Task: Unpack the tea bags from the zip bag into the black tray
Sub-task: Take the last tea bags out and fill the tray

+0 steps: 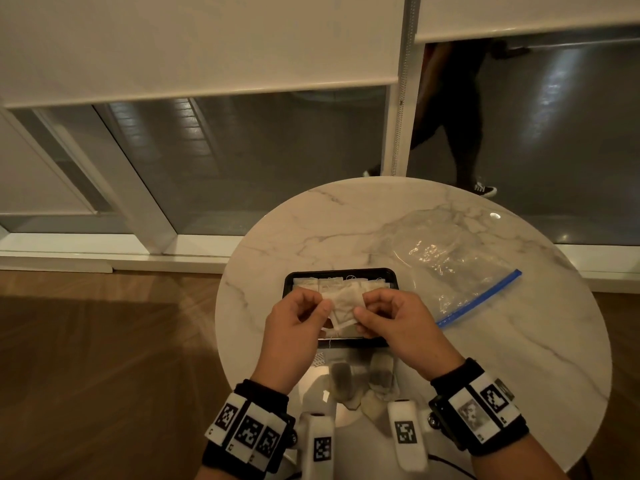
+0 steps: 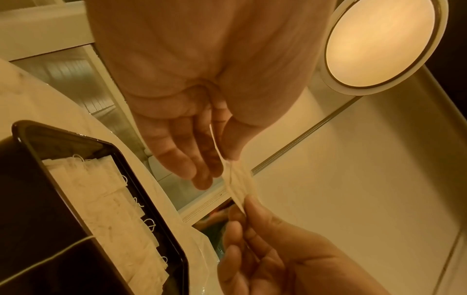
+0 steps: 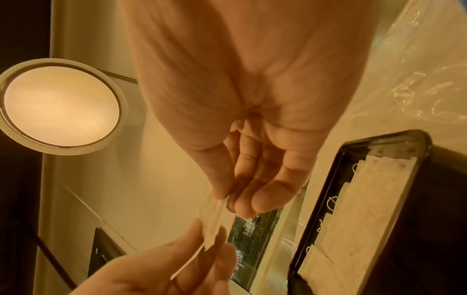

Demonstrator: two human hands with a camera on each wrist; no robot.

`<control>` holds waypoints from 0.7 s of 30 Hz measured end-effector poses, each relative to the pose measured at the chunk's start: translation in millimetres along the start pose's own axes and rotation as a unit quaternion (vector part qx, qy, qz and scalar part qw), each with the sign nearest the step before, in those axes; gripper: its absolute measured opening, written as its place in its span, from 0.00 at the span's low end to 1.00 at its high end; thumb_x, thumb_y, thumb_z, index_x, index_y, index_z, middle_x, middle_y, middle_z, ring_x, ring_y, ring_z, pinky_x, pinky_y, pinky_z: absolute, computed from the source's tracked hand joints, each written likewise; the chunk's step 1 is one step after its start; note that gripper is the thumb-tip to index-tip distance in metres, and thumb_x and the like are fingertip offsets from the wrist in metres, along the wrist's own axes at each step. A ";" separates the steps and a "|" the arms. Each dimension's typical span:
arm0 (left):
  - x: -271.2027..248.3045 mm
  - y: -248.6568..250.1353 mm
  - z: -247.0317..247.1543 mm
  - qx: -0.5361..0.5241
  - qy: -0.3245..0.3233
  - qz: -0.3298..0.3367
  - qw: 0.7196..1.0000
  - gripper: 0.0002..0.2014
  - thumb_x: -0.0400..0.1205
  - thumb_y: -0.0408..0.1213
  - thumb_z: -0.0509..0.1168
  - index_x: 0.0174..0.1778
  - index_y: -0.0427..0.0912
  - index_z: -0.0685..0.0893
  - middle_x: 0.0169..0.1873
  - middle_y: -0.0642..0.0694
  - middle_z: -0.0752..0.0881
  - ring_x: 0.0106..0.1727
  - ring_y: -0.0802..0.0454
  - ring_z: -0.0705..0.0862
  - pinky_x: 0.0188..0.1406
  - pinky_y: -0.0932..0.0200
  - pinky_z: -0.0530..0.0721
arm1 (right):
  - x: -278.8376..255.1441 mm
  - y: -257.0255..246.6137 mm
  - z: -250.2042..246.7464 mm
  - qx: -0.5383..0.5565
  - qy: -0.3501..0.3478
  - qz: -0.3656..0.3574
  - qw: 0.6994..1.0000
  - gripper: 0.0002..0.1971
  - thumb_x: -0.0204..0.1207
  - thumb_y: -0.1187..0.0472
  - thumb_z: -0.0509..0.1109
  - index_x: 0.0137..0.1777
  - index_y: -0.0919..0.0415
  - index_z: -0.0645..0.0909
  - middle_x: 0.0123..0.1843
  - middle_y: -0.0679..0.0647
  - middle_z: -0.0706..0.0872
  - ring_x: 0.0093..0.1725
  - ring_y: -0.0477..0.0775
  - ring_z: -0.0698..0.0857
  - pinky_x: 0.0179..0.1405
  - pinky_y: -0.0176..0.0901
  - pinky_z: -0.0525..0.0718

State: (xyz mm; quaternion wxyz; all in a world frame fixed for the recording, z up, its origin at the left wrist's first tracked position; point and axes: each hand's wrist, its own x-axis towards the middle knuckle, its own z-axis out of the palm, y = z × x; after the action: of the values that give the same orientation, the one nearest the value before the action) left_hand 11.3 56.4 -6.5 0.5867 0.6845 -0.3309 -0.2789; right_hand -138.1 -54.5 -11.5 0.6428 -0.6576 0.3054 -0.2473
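Both hands are together over the tray (image 1: 341, 271), which sits near the table's (image 1: 519, 358) near edge: the left hand (image 1: 294, 327) and right hand (image 1: 398, 323) each pinch an opposite side of a small clump of tea bags (image 1: 341, 304) held just above it. The step in hand looks like separating or squaring these bags before laying them down; next they need lowering into the tray's bare near half, beside the row of bags (image 2: 106, 209) already along its far side. The zip bag (image 1: 446, 261) lies apparently empty toward the right edge. One tray, one zip bag; the overlapping bags defy an exact count.
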 end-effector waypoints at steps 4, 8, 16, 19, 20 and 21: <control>-1.8 3.4 2.5 -0.019 -0.004 -0.006 1.000 0.06 0.84 0.42 0.72 0.54 0.47 0.88 0.45 0.47 0.92 0.47 0.47 0.91 0.44 0.51 0.92 | -0.8 -0.1 1.7 -0.049 -0.011 -0.036 0.998 0.07 0.80 0.64 0.73 0.53 0.51 0.88 0.43 0.53 0.92 0.45 0.52 0.92 0.49 0.45 0.91; -1.5 2.4 6.5 0.007 -0.032 0.015 0.999 0.03 0.83 0.39 0.74 0.51 0.46 0.90 0.42 0.46 0.93 0.44 0.46 0.92 0.46 0.47 0.92 | -1.2 -0.5 2.5 -0.049 0.009 -0.058 0.997 0.11 0.81 0.63 0.72 0.59 0.47 0.85 0.46 0.54 0.91 0.48 0.53 0.91 0.52 0.52 0.91; -0.1 -7.9 24.6 0.076 -0.029 0.007 0.997 0.03 0.83 0.45 0.72 0.49 0.51 0.88 0.42 0.51 0.91 0.45 0.53 0.90 0.49 0.56 0.89 | 3.2 11.6 -8.5 -0.086 0.060 -0.065 0.992 0.09 0.80 0.63 0.74 0.56 0.49 0.86 0.48 0.46 0.91 0.49 0.40 0.89 0.46 0.35 0.88; 2.3 -18.8 38.5 0.414 -0.055 0.102 0.903 0.12 0.86 0.55 0.62 0.60 0.55 0.84 0.52 0.58 0.87 0.55 0.57 0.83 0.58 0.54 0.84 | 9.2 19.5 -24.5 -0.215 0.121 -0.039 0.968 0.08 0.82 0.60 0.72 0.57 0.46 0.83 0.47 0.41 0.87 0.43 0.34 0.84 0.39 0.27 0.79; 1.6 -21.3 45.5 0.480 -0.074 0.130 0.865 0.14 0.87 0.55 0.58 0.62 0.55 0.83 0.54 0.56 0.86 0.57 0.55 0.82 0.62 0.50 0.82 | 11.5 23.3 -29.8 -0.264 0.125 -0.030 0.956 0.07 0.83 0.58 0.71 0.58 0.45 0.83 0.48 0.41 0.87 0.44 0.35 0.84 0.39 0.27 0.77; 1.0 -23.2 52.2 0.520 -0.095 0.138 0.837 0.16 0.87 0.56 0.56 0.62 0.55 0.83 0.55 0.54 0.85 0.59 0.52 0.81 0.66 0.47 0.79 | 13.8 27.7 -33.7 -0.311 0.121 -0.023 0.942 0.07 0.84 0.56 0.69 0.59 0.46 0.83 0.49 0.42 0.87 0.45 0.36 0.83 0.41 0.28 0.78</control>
State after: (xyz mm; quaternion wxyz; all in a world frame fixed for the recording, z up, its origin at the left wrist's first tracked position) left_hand -25.3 25.4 -37.6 0.1423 0.8063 -0.5724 -0.0452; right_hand -155.0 -87.5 -38.3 0.3584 -0.7967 0.4275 -0.2325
